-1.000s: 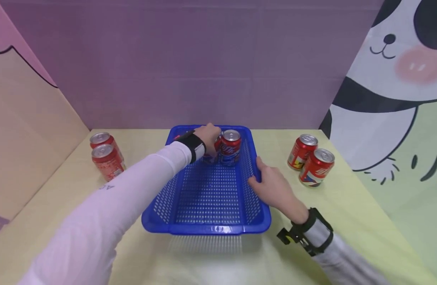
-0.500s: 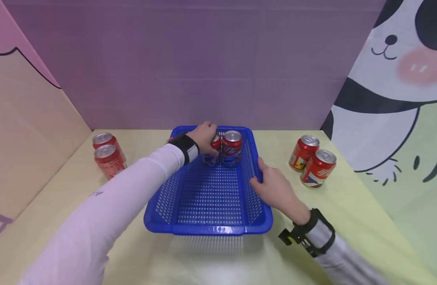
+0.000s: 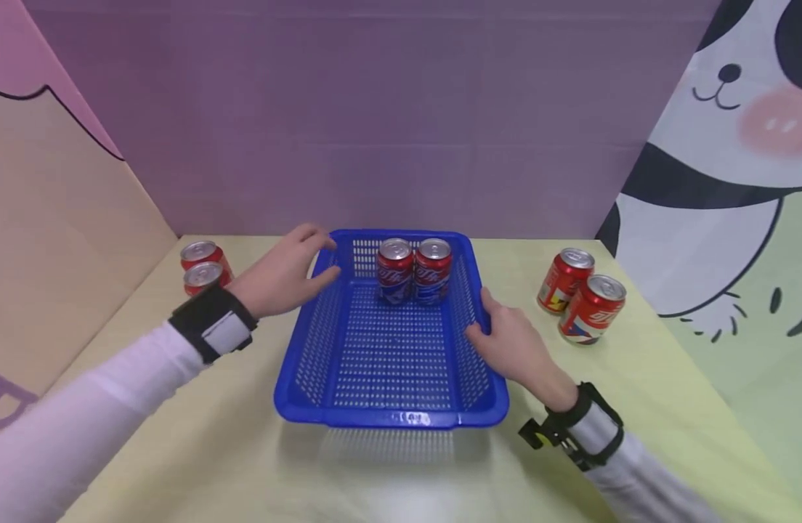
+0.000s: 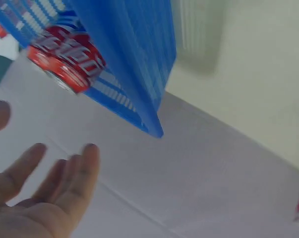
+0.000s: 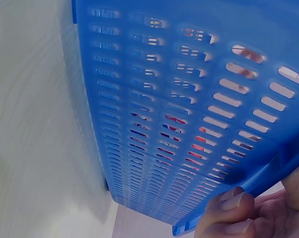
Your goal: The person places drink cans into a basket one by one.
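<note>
In the head view a blue plastic basket [image 3: 394, 420] stands mid-table. Two red-and-blue soda cans, a left one [image 3: 395, 272] and a right one [image 3: 434, 272], stand upright side by side in its far end. My left hand [image 3: 286, 272] is in the air by the basket's left rim, fingers spread and holding nothing. The left wrist view shows the same loose fingers [image 4: 85, 173] apart from the basket. On the right rim, my right hand [image 3: 515, 349] grips the basket, thumb over the edge. Curled fingers [image 5: 228, 208] under the rim appear in the right wrist view.
Two red cans, one behind [image 3: 203, 253] and one in front [image 3: 203, 276], stand left of the basket, partly behind my left wrist. At the right are two more, a farther can [image 3: 566, 280] and a nearer can [image 3: 593, 309]. A purple backdrop [image 3: 375, 116] closes off the far edge.
My left hand has let go of the left can in the basket and moved left, out past the rim. The right hand keeps its grip on the basket.
</note>
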### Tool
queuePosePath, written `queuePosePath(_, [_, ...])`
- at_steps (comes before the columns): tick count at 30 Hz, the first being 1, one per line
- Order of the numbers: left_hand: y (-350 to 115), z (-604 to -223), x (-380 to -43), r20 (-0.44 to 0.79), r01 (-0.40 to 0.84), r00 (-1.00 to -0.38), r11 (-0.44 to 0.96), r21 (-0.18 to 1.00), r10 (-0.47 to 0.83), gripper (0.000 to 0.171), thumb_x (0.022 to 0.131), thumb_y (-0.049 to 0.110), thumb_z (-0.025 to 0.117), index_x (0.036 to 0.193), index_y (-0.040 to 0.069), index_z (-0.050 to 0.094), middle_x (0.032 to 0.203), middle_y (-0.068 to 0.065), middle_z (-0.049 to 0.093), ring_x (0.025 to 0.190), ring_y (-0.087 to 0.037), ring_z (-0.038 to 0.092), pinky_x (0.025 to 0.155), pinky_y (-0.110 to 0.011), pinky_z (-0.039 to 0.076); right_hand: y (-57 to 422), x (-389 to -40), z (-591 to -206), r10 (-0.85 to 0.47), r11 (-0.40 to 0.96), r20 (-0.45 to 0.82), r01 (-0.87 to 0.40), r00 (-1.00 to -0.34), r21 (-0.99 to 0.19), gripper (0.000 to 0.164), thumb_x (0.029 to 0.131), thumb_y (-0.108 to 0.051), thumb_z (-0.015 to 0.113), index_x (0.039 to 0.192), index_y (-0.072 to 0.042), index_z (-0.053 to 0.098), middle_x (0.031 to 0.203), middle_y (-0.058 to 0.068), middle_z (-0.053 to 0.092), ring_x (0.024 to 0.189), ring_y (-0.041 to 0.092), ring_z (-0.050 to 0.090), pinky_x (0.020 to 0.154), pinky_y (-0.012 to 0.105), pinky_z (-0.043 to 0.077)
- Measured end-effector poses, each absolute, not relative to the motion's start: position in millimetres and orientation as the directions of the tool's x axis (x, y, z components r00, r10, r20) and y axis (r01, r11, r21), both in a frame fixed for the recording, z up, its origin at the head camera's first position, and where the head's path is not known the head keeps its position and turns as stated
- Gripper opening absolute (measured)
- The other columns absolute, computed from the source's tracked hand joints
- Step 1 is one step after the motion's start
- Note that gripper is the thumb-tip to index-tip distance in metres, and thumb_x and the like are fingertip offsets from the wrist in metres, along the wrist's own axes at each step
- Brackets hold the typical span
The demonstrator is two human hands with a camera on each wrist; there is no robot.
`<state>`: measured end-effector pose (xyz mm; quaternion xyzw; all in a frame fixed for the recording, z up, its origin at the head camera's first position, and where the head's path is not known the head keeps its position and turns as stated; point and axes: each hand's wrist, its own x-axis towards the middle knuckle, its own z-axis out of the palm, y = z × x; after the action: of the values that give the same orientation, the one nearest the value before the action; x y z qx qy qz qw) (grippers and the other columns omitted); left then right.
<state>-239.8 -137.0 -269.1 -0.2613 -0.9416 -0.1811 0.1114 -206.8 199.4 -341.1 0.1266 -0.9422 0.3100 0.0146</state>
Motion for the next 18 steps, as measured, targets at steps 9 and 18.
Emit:
queuePosePath(9, [-169.1, -294.0, -199.7, 0.275, 0.484, -0.873, 0.787, 0.384, 0.402, 0.048, 0.098, 0.028, 0.062, 0.134, -0.002, 0.055, 0.145, -0.021, 0.041, 0.124, -0.039, 0.049, 0.094, -0.054, 0.047, 201.4, -206.4, -340.6, -0.243, 0.773, 0.111, -0.262, -0.963, -0.578, 0.070, 0.095, -0.018, 0.054, 0.151, 0.008, 0.023, 0.057, 0.004, 0.047, 0.042, 0.017, 0.049, 0.039, 0.029, 0.040])
queuePosePath(18, [-179.0, -334.8, -199.4, 0.305, 0.443, -0.896, 0.695, 0.567, 0.323, 0.062, 0.097, 0.038, 0.061, 0.142, -0.003, 0.047, 0.150, -0.020, 0.038, 0.132, -0.039, 0.042, 0.092, -0.050, 0.049, 200.9, -206.0, -339.6, -0.238, 0.779, 0.091, -0.246, -0.967, -0.577, 0.071, 0.095, -0.020, 0.054, 0.152, 0.007, 0.021, 0.057, 0.004, 0.047, 0.042, 0.018, 0.049, 0.040, 0.029, 0.040])
